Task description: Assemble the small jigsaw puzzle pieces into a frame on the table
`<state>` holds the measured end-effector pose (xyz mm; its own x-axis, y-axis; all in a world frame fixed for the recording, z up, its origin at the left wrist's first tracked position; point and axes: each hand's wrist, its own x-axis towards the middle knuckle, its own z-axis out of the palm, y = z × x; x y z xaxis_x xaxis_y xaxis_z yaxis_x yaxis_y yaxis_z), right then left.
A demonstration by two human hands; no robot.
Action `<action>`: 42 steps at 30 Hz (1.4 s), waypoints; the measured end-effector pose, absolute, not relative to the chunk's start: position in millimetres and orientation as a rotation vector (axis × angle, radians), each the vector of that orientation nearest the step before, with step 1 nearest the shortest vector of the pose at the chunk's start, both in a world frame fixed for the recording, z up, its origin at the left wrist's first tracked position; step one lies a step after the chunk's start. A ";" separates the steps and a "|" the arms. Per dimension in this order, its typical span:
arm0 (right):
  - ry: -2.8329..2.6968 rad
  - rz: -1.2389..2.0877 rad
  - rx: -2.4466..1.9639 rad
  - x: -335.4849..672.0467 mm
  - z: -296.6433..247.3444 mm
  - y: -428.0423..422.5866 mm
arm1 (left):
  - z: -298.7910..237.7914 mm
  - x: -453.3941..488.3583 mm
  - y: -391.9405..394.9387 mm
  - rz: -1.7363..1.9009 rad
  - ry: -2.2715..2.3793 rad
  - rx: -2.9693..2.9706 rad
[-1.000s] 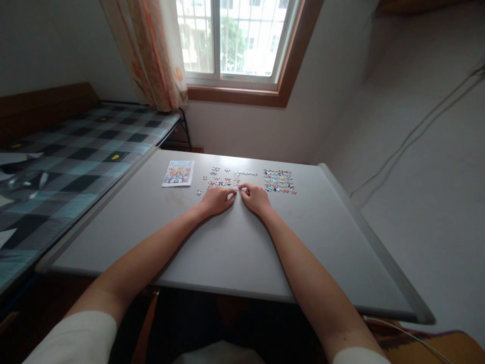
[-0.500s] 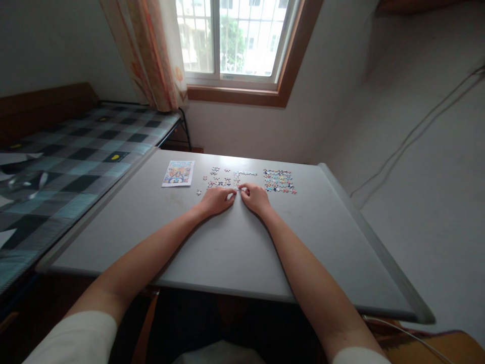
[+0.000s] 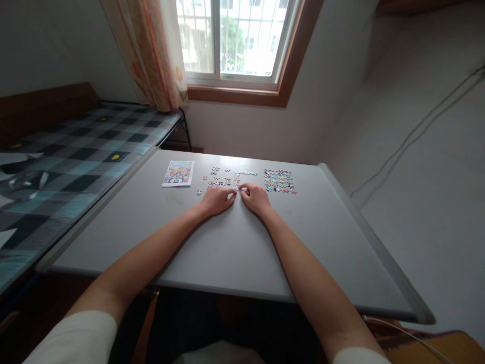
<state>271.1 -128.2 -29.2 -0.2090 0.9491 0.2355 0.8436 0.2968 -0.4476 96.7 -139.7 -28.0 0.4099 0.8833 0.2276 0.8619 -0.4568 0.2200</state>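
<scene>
Puzzle border (image 3: 237, 179) at frame centre might split if left hand (image 3: 217, 200) or right hand (image 3: 258, 198), grips impossible to tell, pushes unevenly.

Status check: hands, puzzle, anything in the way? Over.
Left hand, right hand: fingertips at near end of L-shaped jigsaw section; grip unclear. Jigsaw pieces lie both sides. No obstruction visible.

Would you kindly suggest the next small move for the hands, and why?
Perhaps gently press the near end of the L-shaped puzzle strip: the left hand and right hand are close together right there, fingers bent toward it.
</scene>
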 end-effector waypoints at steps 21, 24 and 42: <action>-2.106 0.279 -1.583 271.3 -30.6 -127.3 | -28.3 96.8 -139.3 0.488 1.602 2.571; -2.101 0.286 -1.583 271.5 -30.5 -127.3 | -28.1 96.9 -139.5 0.490 1.597 2.569; -2.110 0.293 -1.590 271.3 -29.8 -127.6 | -26.0 97.0 -140.8 0.484 1.599 2.575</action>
